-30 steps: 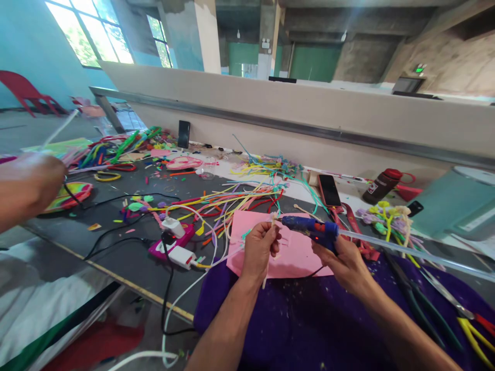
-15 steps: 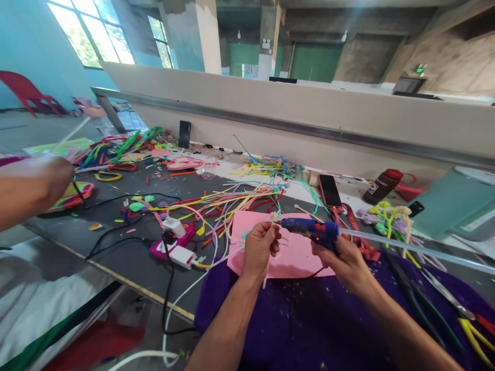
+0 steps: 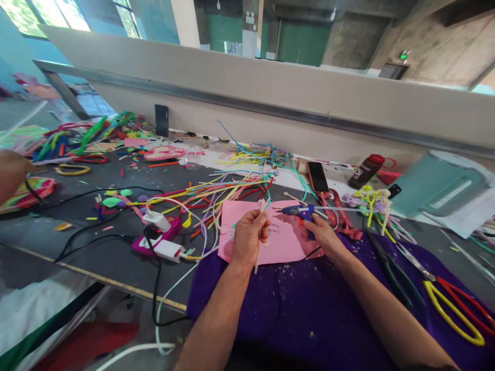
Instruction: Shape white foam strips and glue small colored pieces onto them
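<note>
My left hand [image 3: 249, 234] is closed in a pinch over a pink sheet [image 3: 286, 247], holding a pale fuzzy pipe cleaner [image 3: 262, 204]. Its top shows above the fingers, and a pale stem hangs below the fist. In my right hand [image 3: 325, 234] is a blue hot glue gun [image 3: 303, 211], gripped by its handle, with a small red light lit. A long clear glue stick [image 3: 342, 208] sticks out from its back. The nozzle points left toward my left hand, with a gap between them. Beneath the sheet's near edge lies a dark purple cloth [image 3: 309, 309].
Many coloured pipe cleaners [image 3: 228, 188] lie beyond the sheet. A magenta power strip [image 3: 172, 229] with chargers and cables is at left. Pliers [image 3: 394, 270] and red-and-yellow scissors [image 3: 436, 288] rest at right, near a phone [image 3: 317, 176] and bottle [image 3: 367, 170]. Another person's hand [image 3: 13, 175] is far left.
The glue gun has drawn back to the right, its nozzle leaving the pinched piece in my left hand. The whole view has shifted, moving the table up and left in the picture.
</note>
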Tool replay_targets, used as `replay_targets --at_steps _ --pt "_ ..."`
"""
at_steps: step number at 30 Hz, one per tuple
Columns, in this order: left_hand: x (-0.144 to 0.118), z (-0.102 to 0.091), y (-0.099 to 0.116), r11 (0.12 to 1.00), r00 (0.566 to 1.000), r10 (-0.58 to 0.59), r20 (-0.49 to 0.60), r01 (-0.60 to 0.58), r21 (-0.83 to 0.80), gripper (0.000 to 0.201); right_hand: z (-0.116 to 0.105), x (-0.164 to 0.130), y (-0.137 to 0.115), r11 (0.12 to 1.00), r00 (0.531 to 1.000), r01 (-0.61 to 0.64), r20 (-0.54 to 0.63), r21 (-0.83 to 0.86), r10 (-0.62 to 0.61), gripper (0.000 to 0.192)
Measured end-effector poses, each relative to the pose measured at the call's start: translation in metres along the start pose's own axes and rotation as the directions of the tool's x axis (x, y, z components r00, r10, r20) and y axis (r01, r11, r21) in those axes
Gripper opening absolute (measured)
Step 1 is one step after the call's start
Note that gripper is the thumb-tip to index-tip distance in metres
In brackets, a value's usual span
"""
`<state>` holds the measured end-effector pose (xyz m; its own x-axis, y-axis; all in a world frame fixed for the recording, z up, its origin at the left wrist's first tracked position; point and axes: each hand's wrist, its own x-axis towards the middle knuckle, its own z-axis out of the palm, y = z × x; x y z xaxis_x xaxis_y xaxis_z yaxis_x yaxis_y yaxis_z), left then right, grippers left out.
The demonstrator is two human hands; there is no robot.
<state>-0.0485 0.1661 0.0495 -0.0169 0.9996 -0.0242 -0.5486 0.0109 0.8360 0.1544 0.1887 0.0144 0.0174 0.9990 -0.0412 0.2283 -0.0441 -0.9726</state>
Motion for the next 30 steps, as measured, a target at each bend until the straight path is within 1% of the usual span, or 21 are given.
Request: replay_targets --at_steps 3,7,10,13,15,17,19,20,22,23,24,25,27,28,29,30 --pt "-0.001 0.0 0.0 1.0 1.0 -0.001 0.018 0.001 -0.005 0.027 0.0 0.0 0.01 0.998 1.0 0.001 -0.016 -0.071 -0.002 0.021" --pt "-0.001 0.001 0.001 1.0 1.0 -0.01 0.003 0.01 -0.011 0.028 -0.001 0.005 0.015 0.975 0.998 0.017 -0.056 -0.224 -0.03 0.027" --pt "-0.001 0.002 0.001 1.0 1.0 -0.011 0.003 0.011 -0.016 0.028 -0.006 0.011 0.017 0.93 0.993 0.042 -0.09 -0.365 -0.081 0.029" --pt "-0.001 0.001 0.001 1.0 1.0 -0.003 0.023 0.004 -0.018 0.024 -0.012 0.013 0.017 0.869 0.983 0.057 -0.123 -0.491 -0.135 0.026" --pt "-0.001 0.001 0.0 1.0 0.999 -0.011 0.035 0.012 -0.02 0.023 -0.015 0.01 0.014 0.835 0.977 0.052 -0.144 -0.548 -0.155 0.024" --pt "-0.002 0.001 0.0 0.999 0.997 -0.042 0.066 0.044 -0.027 0.023 -0.015 0.003 0.006 0.8 0.968 0.063 -0.158 -0.596 -0.194 0.023" --pt "-0.003 0.002 -0.001 0.993 0.987 -0.099 0.128 0.106 -0.044 0.024 -0.011 -0.005 -0.006 0.786 0.958 0.146 -0.114 -0.601 -0.265 0.021" --pt "-0.003 0.003 -0.001 0.988 0.976 -0.138 0.166 0.148 -0.052 0.025 -0.007 -0.009 -0.014 0.795 0.952 0.223 -0.051 -0.564 -0.302 0.021" --pt "-0.004 0.003 -0.002 0.969 0.946 -0.218 0.241 0.238 -0.059 0.025 0.003 -0.015 -0.03 0.861 0.93 0.361 0.068 -0.357 -0.362 0.022" --pt "-0.004 0.003 -0.002 0.959 0.93 -0.253 0.268 0.277 -0.057 0.025 0.008 -0.017 -0.037 0.873 0.91 0.414 0.109 -0.259 -0.4 0.022" --pt "-0.004 0.004 -0.003 0.949 0.915 -0.282 0.288 0.309 -0.054 0.025 0.014 -0.019 -0.044 0.853 0.873 0.486 0.135 -0.19 -0.468 0.021" --pt "-0.004 0.003 -0.003 0.941 0.904 -0.303 0.3 0.333 -0.053 0.024 0.019 -0.019 -0.049 0.812 0.826 0.563 0.148 -0.157 -0.544 0.02" --pt "-0.004 0.003 -0.004 0.929 0.891 -0.33 0.311 0.365 -0.062 0.023 0.026 -0.019 -0.056 0.704 0.72 0.693 0.193 -0.153 -0.667 0.017" --pt "-0.004 0.003 -0.004 0.924 0.888 -0.337 0.312 0.375 -0.07 0.022 0.027 -0.019 -0.058 0.654 0.673 0.739 0.219 -0.162 -0.706 0.017" --pt "-0.003 0.003 -0.004 0.921 0.887 -0.34 0.312 0.381 -0.079 0.022 0.028 -0.019 -0.058 0.615 0.637 0.77 0.243 -0.168 -0.731 0.017" --pt "-0.003 0.003 -0.004 0.92 0.888 -0.339 0.309 0.382 -0.088 0.022 0.028 -0.019 -0.058 0.591 0.614 0.789 0.258 -0.17 -0.746 0.019"
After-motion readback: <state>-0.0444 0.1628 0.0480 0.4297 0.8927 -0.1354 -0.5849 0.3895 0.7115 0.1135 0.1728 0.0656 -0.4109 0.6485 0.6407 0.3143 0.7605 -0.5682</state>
